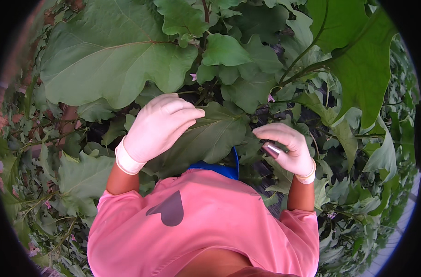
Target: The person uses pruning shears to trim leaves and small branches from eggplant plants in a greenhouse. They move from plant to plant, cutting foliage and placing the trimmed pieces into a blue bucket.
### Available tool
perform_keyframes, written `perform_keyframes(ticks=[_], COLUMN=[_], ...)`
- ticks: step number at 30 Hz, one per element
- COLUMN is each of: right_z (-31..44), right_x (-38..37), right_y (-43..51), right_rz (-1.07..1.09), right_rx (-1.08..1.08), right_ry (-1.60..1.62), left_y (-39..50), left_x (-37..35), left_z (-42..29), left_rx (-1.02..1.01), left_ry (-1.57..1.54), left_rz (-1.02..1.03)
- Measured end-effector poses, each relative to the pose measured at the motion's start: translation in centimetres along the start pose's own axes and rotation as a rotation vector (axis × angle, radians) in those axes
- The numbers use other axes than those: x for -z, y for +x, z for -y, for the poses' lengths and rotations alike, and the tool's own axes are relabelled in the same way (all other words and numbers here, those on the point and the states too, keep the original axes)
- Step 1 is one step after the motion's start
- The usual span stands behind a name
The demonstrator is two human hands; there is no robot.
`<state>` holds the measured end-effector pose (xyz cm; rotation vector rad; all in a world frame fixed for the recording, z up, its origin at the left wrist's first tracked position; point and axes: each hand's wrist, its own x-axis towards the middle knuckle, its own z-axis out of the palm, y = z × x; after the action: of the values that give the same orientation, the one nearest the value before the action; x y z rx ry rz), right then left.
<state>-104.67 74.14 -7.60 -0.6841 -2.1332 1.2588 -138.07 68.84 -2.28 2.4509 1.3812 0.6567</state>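
My left hand (pixel 162 130), in a white glove, hovers at the edge of a broad eggplant leaf (pixel 210 135). Its fingers lie close together and point right; the palm is hidden, so I cannot tell whether anything is under it. My right hand (pixel 288 149), gloved too, is held on the other side of that leaf. Its thumb wears a shiny metal thumb cap (pixel 272 150) and stands apart from the curled fingers, with nothing between them. Among the stems, between and above my hands, hangs a pale purple eggplant flower (pixel 193 77).
A very large leaf (pixel 106 59) spreads above my left hand. Another leaf (pixel 363 65) rises near the camera at upper right. Part of a blue container (pixel 215 168) shows in front of my pink shirt (pixel 210 204). Dark ground sheeting (pixel 266 169) shows between the plants.
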Motion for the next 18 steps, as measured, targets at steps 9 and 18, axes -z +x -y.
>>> perform_keyframes(ticks=[9, 18], right_z=[0.9, -1.1], right_x=[-7.5, -10.0], right_y=[18.0, 21.8], right_rz=[-0.001, -0.197], right_rx=[0.566, 0.223], right_ry=[-1.118, -2.174], left_y=[-0.9, -0.7], left_x=[6.7, 7.4], left_z=[12.6, 24.5], left_rx=[0.105, -0.003], left_ry=[0.675, 0.26], left_rz=[-0.535, -0.431])
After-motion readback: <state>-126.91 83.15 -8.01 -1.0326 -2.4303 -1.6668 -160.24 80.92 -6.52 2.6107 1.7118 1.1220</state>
